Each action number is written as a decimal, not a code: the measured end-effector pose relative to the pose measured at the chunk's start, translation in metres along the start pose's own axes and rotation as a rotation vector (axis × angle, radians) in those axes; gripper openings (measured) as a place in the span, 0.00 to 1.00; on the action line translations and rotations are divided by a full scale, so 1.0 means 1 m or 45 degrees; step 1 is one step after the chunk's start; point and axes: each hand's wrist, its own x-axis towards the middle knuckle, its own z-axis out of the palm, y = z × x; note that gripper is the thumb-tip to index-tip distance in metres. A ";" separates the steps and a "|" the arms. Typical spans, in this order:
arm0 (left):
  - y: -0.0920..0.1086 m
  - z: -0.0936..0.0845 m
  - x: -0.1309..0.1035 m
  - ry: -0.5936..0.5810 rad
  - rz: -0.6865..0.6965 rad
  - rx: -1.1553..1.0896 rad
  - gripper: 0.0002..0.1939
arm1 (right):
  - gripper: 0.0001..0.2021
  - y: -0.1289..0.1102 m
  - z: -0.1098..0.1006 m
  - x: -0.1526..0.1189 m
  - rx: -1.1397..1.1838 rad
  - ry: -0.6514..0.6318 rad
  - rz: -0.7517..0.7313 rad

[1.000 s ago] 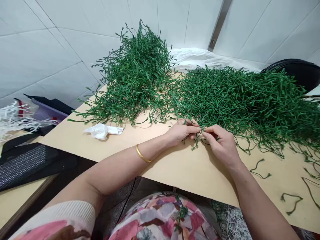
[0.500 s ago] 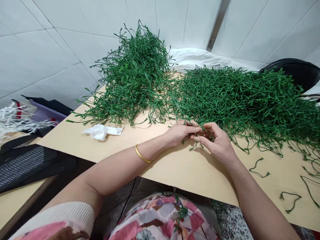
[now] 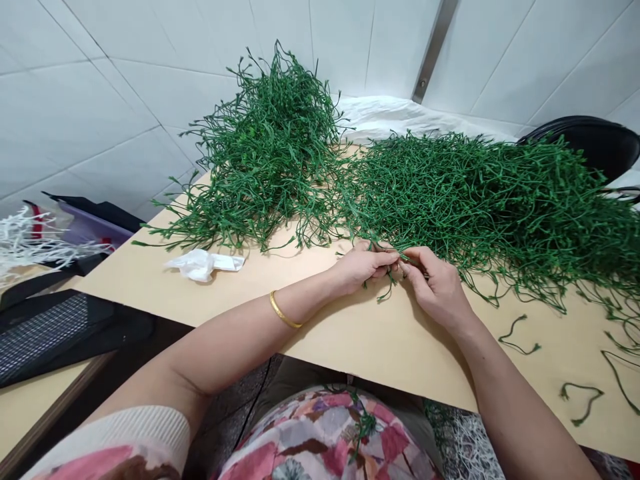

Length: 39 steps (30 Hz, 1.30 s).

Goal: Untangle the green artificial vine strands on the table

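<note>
My left hand (image 3: 365,268) is closed on thin green cords (image 3: 386,291) whose ends dangle below the fingers. My right hand (image 3: 434,283) meets it at the fingertips, with thumb and forefinger pinched on the same cords. The fingers hide how the cords run between the two hands. Right behind both hands lies a wide heap of green cords (image 3: 430,193) with small tufted ends. A taller pile of the same cords (image 3: 280,133) rises to the left, and some strands join the two heaps.
On the tan tabletop (image 3: 320,320), a crumpled white tissue (image 3: 200,265) lies left of my hands. Loose cords (image 3: 520,337) are scattered at the right. White cords (image 3: 40,243) and a black mesh item (image 3: 50,333) sit at the far left. A tiled wall (image 3: 150,33) stands behind.
The right hand's thumb and forefinger have drawn closer together, at the left hand's fingertips. The dangling cord ends have shifted slightly. The heaps look the same.
</note>
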 end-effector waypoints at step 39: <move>0.004 -0.008 0.004 0.003 -0.206 -0.237 0.07 | 0.13 -0.012 0.001 -0.005 -0.872 0.193 -0.504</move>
